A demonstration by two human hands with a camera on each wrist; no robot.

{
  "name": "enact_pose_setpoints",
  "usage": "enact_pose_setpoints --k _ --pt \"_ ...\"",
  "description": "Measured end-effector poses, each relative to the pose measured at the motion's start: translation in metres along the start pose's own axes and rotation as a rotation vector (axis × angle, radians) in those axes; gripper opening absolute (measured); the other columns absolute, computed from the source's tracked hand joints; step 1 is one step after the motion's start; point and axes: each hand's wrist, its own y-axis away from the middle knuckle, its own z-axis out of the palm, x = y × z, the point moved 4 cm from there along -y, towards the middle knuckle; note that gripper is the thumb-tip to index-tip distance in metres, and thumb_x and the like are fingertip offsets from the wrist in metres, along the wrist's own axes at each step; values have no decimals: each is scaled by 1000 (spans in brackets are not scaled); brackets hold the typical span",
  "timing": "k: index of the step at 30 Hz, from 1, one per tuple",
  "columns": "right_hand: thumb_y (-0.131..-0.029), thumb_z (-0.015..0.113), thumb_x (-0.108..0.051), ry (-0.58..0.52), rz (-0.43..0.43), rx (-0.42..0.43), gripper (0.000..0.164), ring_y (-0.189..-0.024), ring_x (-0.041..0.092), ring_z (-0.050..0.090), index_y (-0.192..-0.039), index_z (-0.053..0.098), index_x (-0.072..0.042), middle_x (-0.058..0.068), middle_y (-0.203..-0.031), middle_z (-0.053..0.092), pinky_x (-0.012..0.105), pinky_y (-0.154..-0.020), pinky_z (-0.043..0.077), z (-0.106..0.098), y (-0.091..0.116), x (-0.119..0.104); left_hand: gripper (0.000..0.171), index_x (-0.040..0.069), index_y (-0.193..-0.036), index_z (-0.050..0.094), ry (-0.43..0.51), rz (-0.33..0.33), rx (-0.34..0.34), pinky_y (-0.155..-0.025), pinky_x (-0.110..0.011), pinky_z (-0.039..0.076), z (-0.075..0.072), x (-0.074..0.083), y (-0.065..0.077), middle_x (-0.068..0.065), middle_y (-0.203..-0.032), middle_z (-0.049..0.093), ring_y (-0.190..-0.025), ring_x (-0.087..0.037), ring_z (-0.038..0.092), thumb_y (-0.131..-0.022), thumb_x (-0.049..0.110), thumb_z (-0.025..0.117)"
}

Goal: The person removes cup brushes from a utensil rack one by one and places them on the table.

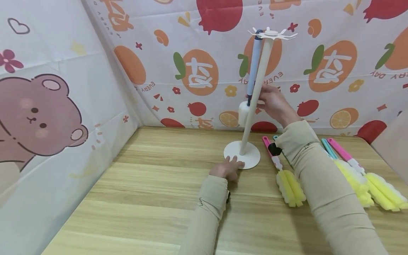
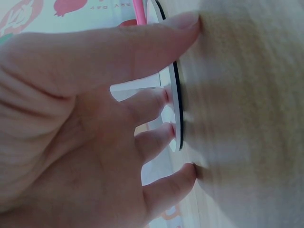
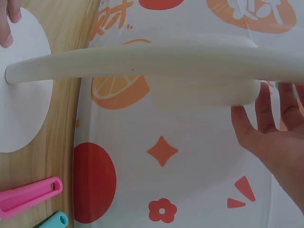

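A white stand (image 1: 262, 67) has a round base (image 1: 251, 161) and a ring of hooks (image 1: 271, 33) on top. From a hook hangs a sponge bottle brush (image 1: 254, 67) with a light blue handle, its white sponge head (image 1: 243, 113) pointing down beside the pole. My right hand (image 1: 272, 101) reaches behind the pole and pinches the low end of the brush's handle; the pole partly hides the grip. In the right wrist view several bent fingers show at the sponge's end. My left hand (image 1: 226, 168) is spread, with fingertips resting on the base's near edge and thumb on the tabletop.
Right of the stand lie several more sponge brushes with yellow and white heads: one with a pink handle (image 1: 276, 163), another pink one (image 1: 345, 154) and a teal one (image 1: 329, 148). A fruit-print cloth (image 1: 197, 106) hangs behind the wooden table (image 1: 153, 170).
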Motion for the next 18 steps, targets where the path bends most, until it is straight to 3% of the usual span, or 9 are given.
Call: enact_pose_setpoints --k 6,13,18 --pt "-93 49 -18 125 -16 24 43 -113 23 36 -134 40 -9 13 -128 41 52 -101 25 -7 4 1 70 31 -138 35 11 -2 1 -97 -53 31 0 0 0 -1 -150 12 -133 -23 4 -77 12 65" --pt "-91 52 -17 151 -3 11 44 -114 23 39 -132 40 -7 14 -133 40 53 -100 28 -14 6 2 71 31 -138 35 4 -11 6 -96 -53 33 0 -1 0 0 -150 12 -133 -22 5 -77 12 66" --pt "-91 52 -25 169 30 18 44 -114 23 39 -132 42 -13 8 -133 42 55 -100 27 -17 7 4 70 31 -137 35 0 -4 4 -96 -52 33 -1 -1 1 -1 -150 12 -133 -22 5 -77 13 66"
